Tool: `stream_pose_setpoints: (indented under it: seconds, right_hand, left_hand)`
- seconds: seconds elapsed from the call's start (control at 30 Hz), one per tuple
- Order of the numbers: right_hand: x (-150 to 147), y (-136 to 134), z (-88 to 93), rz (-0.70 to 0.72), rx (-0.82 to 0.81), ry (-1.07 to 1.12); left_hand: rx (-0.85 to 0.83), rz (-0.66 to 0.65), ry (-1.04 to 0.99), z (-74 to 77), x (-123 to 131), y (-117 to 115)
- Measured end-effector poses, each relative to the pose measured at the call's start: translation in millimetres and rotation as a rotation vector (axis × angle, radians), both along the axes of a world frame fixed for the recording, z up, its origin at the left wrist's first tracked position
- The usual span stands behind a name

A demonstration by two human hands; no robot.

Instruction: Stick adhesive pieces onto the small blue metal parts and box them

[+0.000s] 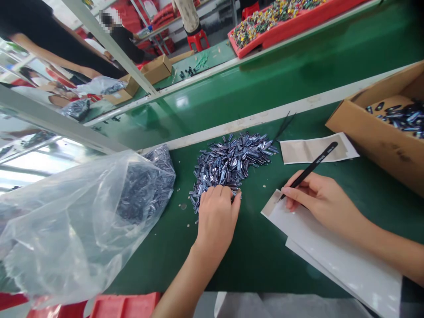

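Observation:
My left hand [217, 214] rests at the near edge of a pile of small, glossy, dark blue-black elongated parts [228, 161]. Its fingers are curled together, with a small dark part showing at the thumb tip; the rest of the grip is hidden. Between the fingers of my right hand [318, 198] is a pair of black tweezers [313, 170], held like a pen. The tweezer tips touch the beige end strip of a white sheet [308, 225], which runs under my right forearm. A second white sheet [301, 251] lies partly beneath it.
A clear plastic bag [86, 221] of similar parts lies on the left. An open cardboard box [380, 137] with more parts stands on the right. Beige backing paper [313, 150] lies behind my right hand. Across the green bench stands a red tray [281, 33]; people work beyond.

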State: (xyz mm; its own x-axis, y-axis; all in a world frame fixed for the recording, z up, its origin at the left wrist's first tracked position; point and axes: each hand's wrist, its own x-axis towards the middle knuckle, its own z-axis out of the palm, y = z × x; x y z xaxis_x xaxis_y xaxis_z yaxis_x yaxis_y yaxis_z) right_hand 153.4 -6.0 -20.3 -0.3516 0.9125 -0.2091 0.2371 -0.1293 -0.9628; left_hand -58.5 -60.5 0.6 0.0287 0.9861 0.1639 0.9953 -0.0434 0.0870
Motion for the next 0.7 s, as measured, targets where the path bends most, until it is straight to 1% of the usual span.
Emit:
stream_pose_setpoints:
  seconds: [0.2, 0.27, 0.33, 0.37, 0.43, 0.5, 0.57, 0.63, 0.7]
  right_hand:
    - [1, -1, 0.2, 0.007, 0.023, 0.012]
    - [1, -1, 0.9, -0.004, 0.008, 0.028]
    - [2, -1, 1.7, -0.029, -0.011, 0.051]
    - [2, 0, 2.1, -0.041, -0.017, 0.059]
    - [2, 0, 3.0, -0.051, -0.019, 0.065]
    - [2, 1, 4.2, -0.045, -0.008, 0.079]
    - [3, 1, 5.5, -0.033, 0.015, 0.105]
    - [3, 1, 6.5, -0.008, 0.042, 0.122]
    - [3, 0, 6.5, 0.013, 0.075, 0.125]
  left_hand:
    - [-0.135, 0.018, -0.092, 4.7, -1, 3]
    - [-0.146, 0.003, -0.137, 7.1, -1, 4]
    - [-0.133, -0.014, -0.247, 8.8, 0, 4]
    - [-0.138, -0.017, -0.342, 9.2, 2, 4]
    - [-0.198, -0.005, -0.608, 8.8, 8, 4]
    - [-0.32, 0.033, -0.922, 6.5, 16, 4]
    - [-0.439, 0.084, -1.192, 2.8, 25, 5]
    - [-0.554, 0.137, -1.375, -1.2, 33, 6]
    - [-0.649, 0.171, -1.489, -4.2, 37, 8]
